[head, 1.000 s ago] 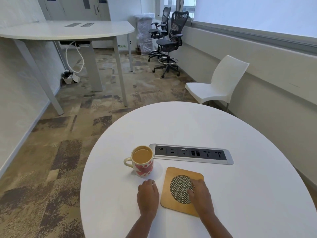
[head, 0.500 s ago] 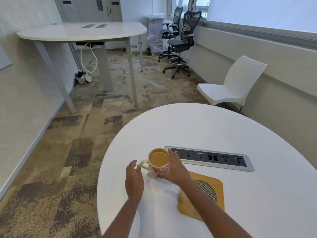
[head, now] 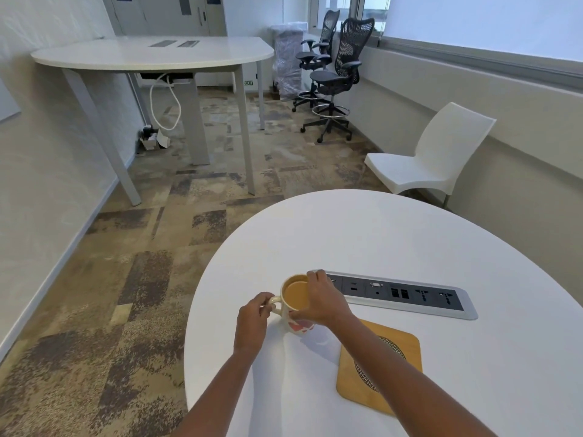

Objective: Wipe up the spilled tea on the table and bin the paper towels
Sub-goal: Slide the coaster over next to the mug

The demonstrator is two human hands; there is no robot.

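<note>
- Mug [head: 296,313] taken as landmark: cream ceramic, red-pink pattern on the lower wall, upright on the round white table [head: 394,241], toward its near-left edge.
- Mug is filled almost to the rim with milky tan tea [head: 295,294]; surface looks level.
- Loop handle of the mug is pinched by the left hand [head: 252,323], fingers curled together around it.
- Right hand [head: 321,299] is wrapped over the mug's right side and rim, fingers clamped on the wall, one fingertip hooked over the far rim.
- Square wooden trivet [head: 394,357] is seen to the right of and nearer than the mug; rounded corners, pale smooth wood, round woven mesh insert in the middle, partly covered by the right forearm.
- Long socket strip [head: 410,293] is set flush in the tabletop just beyond-right of the mug; grey metal frame, dark ports.
- Tabletop is smooth, matte white; only a faint shadow is made out beside the mug.
- White moulded plastic chair [head: 426,159] stands well beyond-right of the mug.
- Floor left of the mug is covered in mottled brown-beige carpet [head: 110,310].
</note>
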